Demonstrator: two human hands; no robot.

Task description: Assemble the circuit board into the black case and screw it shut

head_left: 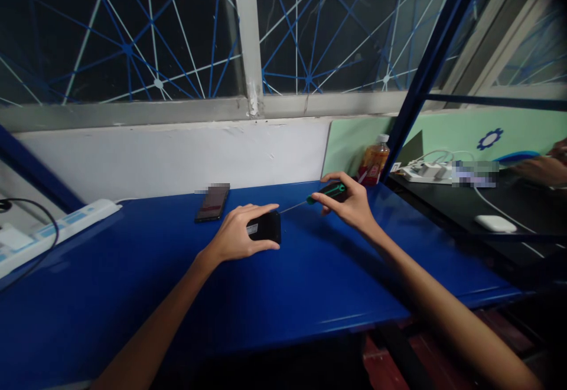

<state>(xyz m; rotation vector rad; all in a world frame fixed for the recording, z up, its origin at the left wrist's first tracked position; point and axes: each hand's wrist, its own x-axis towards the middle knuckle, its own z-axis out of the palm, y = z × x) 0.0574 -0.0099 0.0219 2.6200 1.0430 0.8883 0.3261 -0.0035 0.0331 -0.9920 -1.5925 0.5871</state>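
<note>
On the blue table (310,283), my left hand (241,231) is wrapped round a small black box-like device (268,228) that bears a pale label. My right hand (348,201) grips a screwdriver (332,191) with a black and green handle. Its thin shaft slants down to the left, and the tip is at or very near the device's right upper edge; whether it touches cannot be made out. A dark phone (213,202) lies flat behind my left hand.
A white power strip (57,233) lies at the left. A drink bottle (376,156) stands at the back right beside a blue post. On a black table further right are a white case (495,223), cables and another person's hand (543,168).
</note>
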